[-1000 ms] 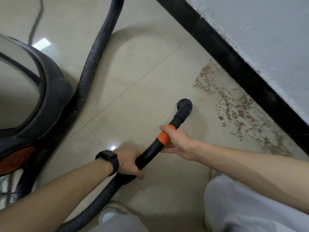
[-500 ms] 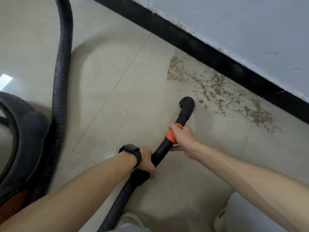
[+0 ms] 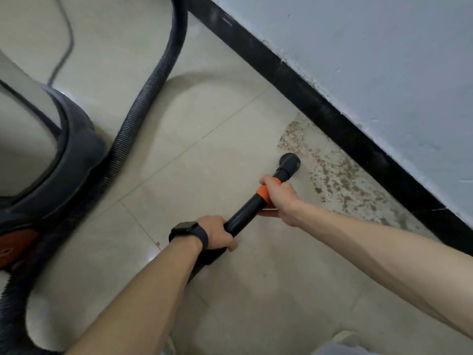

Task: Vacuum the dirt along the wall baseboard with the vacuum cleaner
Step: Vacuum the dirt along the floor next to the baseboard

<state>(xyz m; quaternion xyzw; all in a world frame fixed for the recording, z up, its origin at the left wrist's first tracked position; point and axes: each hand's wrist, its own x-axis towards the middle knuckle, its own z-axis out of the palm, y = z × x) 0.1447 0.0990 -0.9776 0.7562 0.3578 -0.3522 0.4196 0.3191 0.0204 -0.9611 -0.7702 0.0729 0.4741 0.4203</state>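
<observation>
**A:** Nearest to you, both bare forearms reach forward and down, closing in on the wand (image 3: pixel 244 213). Your left hand (image 3: pixel 217 233), with a dark smartwatch (image 3: pixel 189 230) on its wrist, is curled round the wand's near end.

**B:** Your right hand (image 3: pixel 281 198) is further along, knuckles up, with the fingers wrapped round the orange collar (image 3: pixel 263 192). Both hands grip the wand firmly.

**A:** The wand is a smooth, glossy black pipe. It runs straight and slants away from you toward the wall (image 3: pixel 384 60). It ends in a short elbow nozzle (image 3: pixel 290 162) with a round mouth, held low over the floor (image 3: pixel 204 124).

**B:** That nozzle sits at the near edge of the dirt (image 3: pixel 340 180), brown crumbly specks scattered in a band over the pale, shiny tiles along the foot of the baseboard (image 3: pixel 320 111). From here you can't tell whether the mouth touches the tile.

**A:** On your left the vacuum cleaner (image 3: pixel 64 162) stands on the floor. It is a rounded drum with a dark matte rim and an orange patch low down. The ribbed black hose (image 3: pixel 151 98) curves past it and out of the top of the view.

**B:** Farthest off, the baseboard is a black strip, dusty in places. The wall above it is painted pale grey-blue and has a rough, chipped lower edge. A thin cord (image 3: pixel 64 47) trails over the tiles at the far left.
</observation>
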